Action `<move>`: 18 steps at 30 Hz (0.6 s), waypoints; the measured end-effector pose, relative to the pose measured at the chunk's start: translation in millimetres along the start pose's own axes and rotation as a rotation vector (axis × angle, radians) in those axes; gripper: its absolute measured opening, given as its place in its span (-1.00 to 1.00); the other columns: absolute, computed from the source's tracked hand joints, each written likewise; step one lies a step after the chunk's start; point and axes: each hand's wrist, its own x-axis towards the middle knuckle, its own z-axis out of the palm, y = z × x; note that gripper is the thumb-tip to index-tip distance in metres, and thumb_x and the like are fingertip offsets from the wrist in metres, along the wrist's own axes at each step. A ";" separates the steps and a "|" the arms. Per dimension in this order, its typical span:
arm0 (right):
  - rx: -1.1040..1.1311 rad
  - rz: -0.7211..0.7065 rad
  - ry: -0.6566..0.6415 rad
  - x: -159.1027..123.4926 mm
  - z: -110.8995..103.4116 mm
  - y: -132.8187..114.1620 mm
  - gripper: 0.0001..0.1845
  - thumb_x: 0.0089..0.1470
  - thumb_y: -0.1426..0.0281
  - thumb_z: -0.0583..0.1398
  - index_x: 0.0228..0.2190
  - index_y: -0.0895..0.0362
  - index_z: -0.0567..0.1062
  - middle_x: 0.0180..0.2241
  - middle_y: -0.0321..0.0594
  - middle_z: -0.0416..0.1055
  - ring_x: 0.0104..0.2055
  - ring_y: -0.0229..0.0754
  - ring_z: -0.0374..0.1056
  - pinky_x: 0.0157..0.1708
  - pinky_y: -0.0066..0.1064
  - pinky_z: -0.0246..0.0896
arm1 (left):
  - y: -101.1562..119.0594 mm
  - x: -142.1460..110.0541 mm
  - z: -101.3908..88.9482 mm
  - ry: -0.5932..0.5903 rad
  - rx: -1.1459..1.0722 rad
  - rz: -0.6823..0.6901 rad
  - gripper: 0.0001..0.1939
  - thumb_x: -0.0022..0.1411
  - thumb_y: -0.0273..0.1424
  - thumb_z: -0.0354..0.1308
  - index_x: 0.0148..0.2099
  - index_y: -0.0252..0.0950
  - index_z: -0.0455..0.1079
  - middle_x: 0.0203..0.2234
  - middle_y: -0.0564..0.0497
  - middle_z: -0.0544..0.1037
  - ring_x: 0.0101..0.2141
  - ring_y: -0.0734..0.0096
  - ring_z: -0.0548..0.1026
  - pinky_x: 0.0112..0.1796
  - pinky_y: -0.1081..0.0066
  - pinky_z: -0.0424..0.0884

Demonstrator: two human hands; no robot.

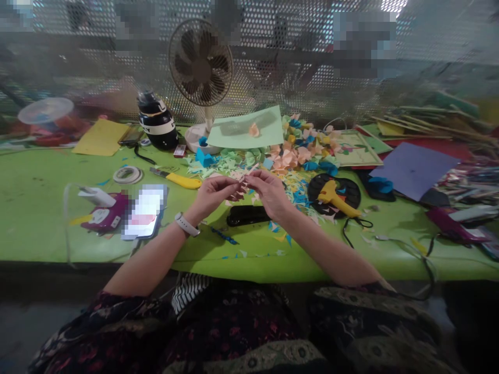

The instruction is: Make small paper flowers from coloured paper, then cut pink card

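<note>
My left hand (218, 193) and my right hand (270, 191) meet over the middle of the table. Both have thumb and fingers pinched on something small between them, too small and blurred to name. Under my right hand lies a long black object (246, 215) that looks like a stapler. Just left of my left hand is a yellow-handled utility knife (181, 179). Coloured paper scraps (302, 195) are strewn around and behind both hands. Beyond them is a heap of orange, blue and green paper flowers (290, 156). A light green sheet (245, 129) bears one orange paper flower (254, 130).
To the right, a yellow glue gun (336, 198) rests on a round black tray (312, 192) beside a purple sheet (413, 169). On the left are a lit phone (145, 212), a tape roll (128, 175) and a black bottle (158, 124). A fan (200, 65) stands behind.
</note>
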 end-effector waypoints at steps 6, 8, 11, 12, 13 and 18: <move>-0.062 -0.042 -0.002 -1.0 0.4 0.1 -0.75 -0.15 0.21 0.40 -0.49 0.05 0.50 -0.45 -0.35 0.47 -0.31 -0.24 0.38 -0.12 -0.29 0.31 | 0.9 0.4 1.0 0.016 -0.018 -0.027 -0.58 0.02 -0.14 0.44 -0.19 -0.35 0.57 -0.36 -0.10 0.69 -0.40 0.33 0.66 -0.32 0.36 0.63; -0.087 -0.053 -0.007 -0.8 0.2 1.0 -0.75 -0.14 0.20 0.40 -0.48 0.05 0.50 -0.45 -0.35 0.48 -0.32 -0.24 0.37 -0.13 -0.29 0.31 | 0.8 0.5 1.4 0.016 -0.002 -0.032 -0.59 0.06 -0.10 0.41 -0.20 -0.34 0.57 -0.36 -0.10 0.69 -0.40 0.33 0.66 -0.33 0.36 0.62; -0.119 -0.070 -0.011 0.3 -0.7 1.6 -0.74 -0.13 0.18 0.39 -0.47 0.05 0.50 -0.44 -0.34 0.48 -0.31 -0.24 0.37 -0.12 -0.28 0.31 | 1.2 0.4 1.7 0.005 0.013 -0.036 -0.60 0.10 -0.10 0.39 -0.19 -0.32 0.57 -0.36 -0.10 0.69 -0.37 0.32 0.67 -0.32 0.36 0.62; -0.126 -0.075 -0.010 0.7 -1.2 1.6 -0.74 -0.13 0.17 0.40 -0.48 0.05 0.50 -0.43 -0.34 0.48 -0.30 -0.23 0.38 -0.12 -0.28 0.31 | 1.5 0.3 1.8 0.008 0.020 -0.039 -0.61 0.10 -0.11 0.38 -0.18 -0.32 0.57 -0.35 -0.10 0.69 -0.37 0.32 0.67 -0.32 0.37 0.62; -0.131 -0.079 -0.009 1.0 -1.5 1.6 -0.73 -0.14 0.17 0.40 -0.48 0.05 0.50 -0.43 -0.34 0.48 -0.30 -0.22 0.38 -0.12 -0.28 0.32 | 1.7 0.3 1.8 0.015 0.026 -0.039 -0.61 0.11 -0.11 0.38 -0.18 -0.32 0.56 -0.34 -0.10 0.69 -0.37 0.33 0.67 -0.32 0.37 0.61; -0.150 -0.087 -0.008 1.5 -2.6 3.1 -0.73 -0.15 0.18 0.41 -0.48 0.06 0.51 -0.43 -0.34 0.49 -0.29 -0.23 0.37 -0.14 -0.30 0.31 | 1.7 1.0 1.7 0.035 0.056 -0.035 -0.59 0.13 -0.09 0.35 -0.17 -0.35 0.53 -0.35 -0.11 0.69 -0.38 0.32 0.67 -0.32 0.36 0.61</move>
